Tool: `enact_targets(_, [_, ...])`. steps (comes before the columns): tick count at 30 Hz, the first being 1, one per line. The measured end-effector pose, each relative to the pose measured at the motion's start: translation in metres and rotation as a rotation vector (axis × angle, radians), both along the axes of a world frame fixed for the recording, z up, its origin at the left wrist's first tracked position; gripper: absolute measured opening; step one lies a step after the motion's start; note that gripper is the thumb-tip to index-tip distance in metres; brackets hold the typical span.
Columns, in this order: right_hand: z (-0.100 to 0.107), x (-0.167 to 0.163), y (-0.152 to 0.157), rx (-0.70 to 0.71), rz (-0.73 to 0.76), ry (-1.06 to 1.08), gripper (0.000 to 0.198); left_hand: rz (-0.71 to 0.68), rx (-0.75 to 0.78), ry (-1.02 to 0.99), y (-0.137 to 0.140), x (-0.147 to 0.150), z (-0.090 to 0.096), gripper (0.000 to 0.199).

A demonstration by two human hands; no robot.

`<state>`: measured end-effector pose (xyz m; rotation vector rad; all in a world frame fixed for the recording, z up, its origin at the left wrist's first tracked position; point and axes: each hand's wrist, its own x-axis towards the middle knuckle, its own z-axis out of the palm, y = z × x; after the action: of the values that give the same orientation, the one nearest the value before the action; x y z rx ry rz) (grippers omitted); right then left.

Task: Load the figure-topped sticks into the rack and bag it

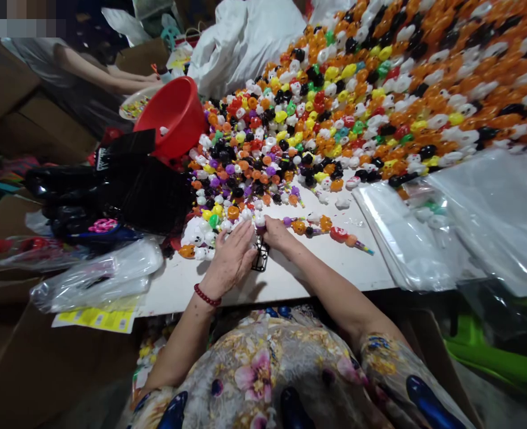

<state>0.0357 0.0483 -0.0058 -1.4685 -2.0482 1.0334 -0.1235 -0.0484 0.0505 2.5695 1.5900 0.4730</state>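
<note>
My left hand (233, 253) lies palm down by the near edge of the pile, its fingers stretched out next to small white figures. Beneath its thumb side, a black plastic lattice frame (260, 257) shows on the white table (285, 277). My right hand (276, 233) is closed, fingertips at a small white piece (259, 220); what exactly they grip is partly hidden. To its right lie sticks strung with coloured plastic figures (338, 234), one ending in a striped tip. White and orange figures (195, 252) sit left of my left hand.
A large heap of plastic figures (334, 107) covers the back and right. A red tub (178, 116) and black bags (133, 185) stand left. Clear plastic bags (401, 238) lie right, more (102, 271) at left. Another person's arm (93, 71) reaches by a bowl (133, 106).
</note>
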Motion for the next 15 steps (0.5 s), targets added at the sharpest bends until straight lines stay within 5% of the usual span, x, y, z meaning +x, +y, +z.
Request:
enact_targets(10, [0.011,-0.010,-0.006,0.034,0.088,-0.024,0.023,0.012,0.063,-0.017,0.000,0.004,-0.003,0.053])
enact_targets(15, [0.009,0.040,-0.039,0.176,0.000,0.079,0.034,-0.035,0.218,-0.090,-0.024,0.002,0.009,0.058])
